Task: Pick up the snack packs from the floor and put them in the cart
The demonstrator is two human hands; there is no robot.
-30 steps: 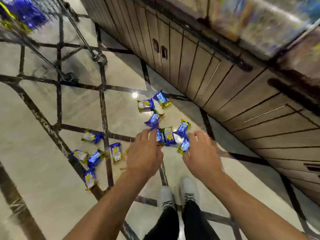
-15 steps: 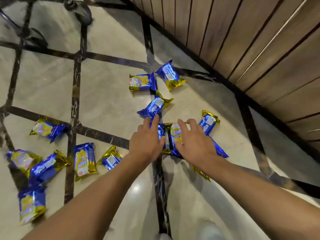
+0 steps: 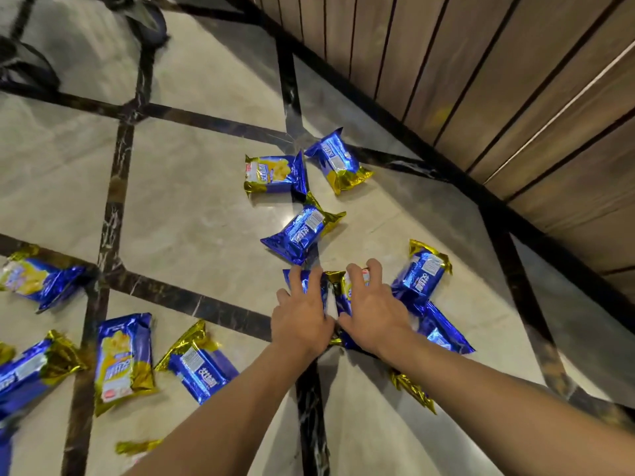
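On the marble floor point(image 3: 192, 187), head view: blue-and-gold snack packs lie scattered across pale tiles with dark inlay strips.

Centre: left hand point(image 3: 302, 321), fingers curled over a blue pack point(image 3: 309, 281); right hand point(image 3: 372, 312), fingers curled over a neighbouring pack point(image 3: 343, 290) with a gold end. Both packs lie on the floor, side by side, where two dark strips cross.

Just right of the right hand: one pack point(image 3: 421, 273), gold end away from the viewer; another pack point(image 3: 443, 333) partly under the right wrist.

Beyond the hands: one pack point(image 3: 302, 231); two more point(image 3: 275, 173) point(image 3: 338, 161) near the wood-panelled wall point(image 3: 498, 80).

Left: five or so packs, one point(image 3: 123, 360) face up, one point(image 3: 201, 367) barcode up.

Upper left corner: two dark cart wheels point(image 3: 147, 18), blurred.
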